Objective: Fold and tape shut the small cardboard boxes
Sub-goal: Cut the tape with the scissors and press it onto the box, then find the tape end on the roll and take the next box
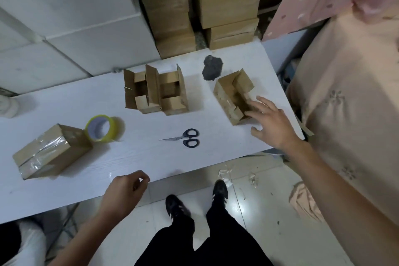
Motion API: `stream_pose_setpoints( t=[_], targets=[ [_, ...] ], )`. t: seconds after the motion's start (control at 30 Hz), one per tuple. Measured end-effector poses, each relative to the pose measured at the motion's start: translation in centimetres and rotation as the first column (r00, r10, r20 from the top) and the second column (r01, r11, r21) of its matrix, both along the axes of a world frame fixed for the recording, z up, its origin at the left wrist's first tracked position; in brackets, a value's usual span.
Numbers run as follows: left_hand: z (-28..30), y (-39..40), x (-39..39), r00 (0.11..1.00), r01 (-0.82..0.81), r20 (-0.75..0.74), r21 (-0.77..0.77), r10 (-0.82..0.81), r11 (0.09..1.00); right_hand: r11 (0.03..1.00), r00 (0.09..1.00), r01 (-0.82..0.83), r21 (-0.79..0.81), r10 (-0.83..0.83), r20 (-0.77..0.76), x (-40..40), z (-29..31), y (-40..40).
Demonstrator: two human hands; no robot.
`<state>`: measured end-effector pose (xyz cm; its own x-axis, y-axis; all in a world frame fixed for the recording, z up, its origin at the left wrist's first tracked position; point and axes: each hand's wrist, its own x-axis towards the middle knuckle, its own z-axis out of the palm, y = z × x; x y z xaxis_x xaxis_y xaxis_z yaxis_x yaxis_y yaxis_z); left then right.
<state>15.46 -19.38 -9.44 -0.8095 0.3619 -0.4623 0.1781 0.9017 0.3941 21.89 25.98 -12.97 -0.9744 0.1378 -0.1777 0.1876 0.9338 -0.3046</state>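
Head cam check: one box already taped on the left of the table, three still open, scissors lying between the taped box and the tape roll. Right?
Not quite. The head view shows the scissors lying right of the tape roll, which itself sits beside the taped box. The rest holds: one taped, three open boxes.

White table, tiled floor, stacked cartons.
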Motion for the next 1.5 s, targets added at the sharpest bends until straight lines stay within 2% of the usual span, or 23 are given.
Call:
stream_pose_setpoints(
  t=[0.17, 0.3, 0.37, 0.4, 0.47, 0.53, 0.57, 0.67, 0.77, 0.83, 0.9, 1.0, 1.1, 1.17, 1.23, 1.3, 1.37, 1.43, 1.5],
  targets=[
    [-0.3, 1.1, -0.1, 1.0, -0.017, -0.017, 0.021, 0.017, 1.0, 0.998, 0.999, -0.026, 0.064, 0.023, 0.037, -2.4, 0.1, -0.1],
    [0.0, 1.9, -0.6, 0.998, -0.037, -0.048, 0.056, 0.04, 0.998, 0.998, 0.98, 0.055, 0.015, -0.057, 0.188, -3.6, -0.9, 0.0],
    [0.4, 2.6, -1.0, 0.998, -0.045, -0.05, 0.082, 0.049, 0.996, 0.994, 0.974, 0.113, 0.005, -0.112, 0.2, -3.6, -1.2, -0.2],
    [0.8, 3.0, -1.2, 0.997, -0.057, -0.045, 0.106, 0.062, 0.993, 0.989, 0.977, 0.148, 0.005, -0.147, 0.156, -3.4, -1.0, -0.4],
    [1.6, 3.9, -1.7, 0.995, -0.093, -0.019, 0.173, 0.097, 0.981, 0.977, 0.976, 0.214, -0.004, -0.214, -0.052, -2.9, 0.1, -1.2],
    [2.6, 4.9, -2.1, 0.992, -0.124, -0.005, 0.251, 0.129, 0.96, 0.975, 0.928, 0.216, -0.054, -0.223, -0.298, -2.4, 1.8, -2.6],
    [3.2, 5.3, -2.3, 0.989, -0.14, 0.003, 0.291, 0.146, 0.946, 0.978, 0.904, 0.189, -0.087, -0.208, -0.374, -2.2, 2.8, -3.5],
    [4.2, 5.2, -3.2, 0.985, -0.159, -0.011, 0.352, 0.174, 0.922, 0.979, 0.861, 0.124, -0.163, -0.187, -0.474, -2.1, 4.9, -6.9],
    [3.7, 2.2, -5.0, 0.962, -0.098, -0.22, 0.261, 0.158, 0.96, 0.951, 0.834, 0.065, -0.302, -0.218, -0.506, -2.6, 6.3, -11.8],
    [3.0, -1.6, -6.8, 0.907, -0.048, -0.415, 0.076, 0.075, 0.996, 0.94, 0.836, 0.022, -0.34, -0.204, -0.51, -3.2, 6.9, -16.2],
    [2.4, -5.8, -8.8, 0.864, -0.078, -0.504, -0.112, 0.011, 0.991, 0.939, 0.84, -0.048, -0.341, -0.147, -0.523, -3.8, 6.9, -20.6],
    [1.6, -12.5, -12.3, 0.905, -0.162, -0.423, -0.266, 0.036, 0.95, 0.92, 0.841, -0.166, -0.356, -0.056, -0.538, -4.8, 5.7, -27.5],
    [0.7, -17.4, -15.3, 0.944, -0.073, -0.324, -0.387, -0.061, 0.919, 0.916, 0.834, -0.246, -0.317, 0.033, -0.551, -6.0, 3.8, -33.9],
    [0.5, -19.9, -16.8, 0.942, 0.017, -0.305, -0.384, -0.144, 0.923, 0.918, 0.854, -0.247, -0.31, 0.055, -0.517, -6.9, 2.3, -38.0],
    [0.7, -22.1, -17.8, 0.929, 0.041, -0.327, -0.373, -0.172, 0.927, 0.931, 0.871, -0.219, -0.293, 0.052, -0.488, -7.6, 1.2, -41.3],
    [1.2, -25.0, -18.7, 0.914, -0.042, -0.389, -0.375, -0.115, 0.926, 0.943, 0.877, -0.209, -0.257, 0.065, -0.477, -8.4, 0.7, -44.6],
    [1.2, -27.7, -19.8, 0.906, -0.188, -0.422, -0.347, 0.025, 0.919, 0.951, 0.886, -0.2, -0.235, 0.073, -0.458, -9.1, 0.5, -47.1],
    [1.3, -30.1, -21.0, 0.904, -0.308, -0.391, -0.307, 0.175, 0.901, 0.96, 0.898, -0.183, -0.21, 0.076, -0.433, -10.0, 0.2, -49.7],
    [1.3, -31.3, -21.7, 0.907, -0.353, -0.342, -0.295, 0.247, 0.888, 0.975, 0.921, -0.166, -0.15, 0.098, -0.377, -10.8, -0.6, -51.9]
  ],
)
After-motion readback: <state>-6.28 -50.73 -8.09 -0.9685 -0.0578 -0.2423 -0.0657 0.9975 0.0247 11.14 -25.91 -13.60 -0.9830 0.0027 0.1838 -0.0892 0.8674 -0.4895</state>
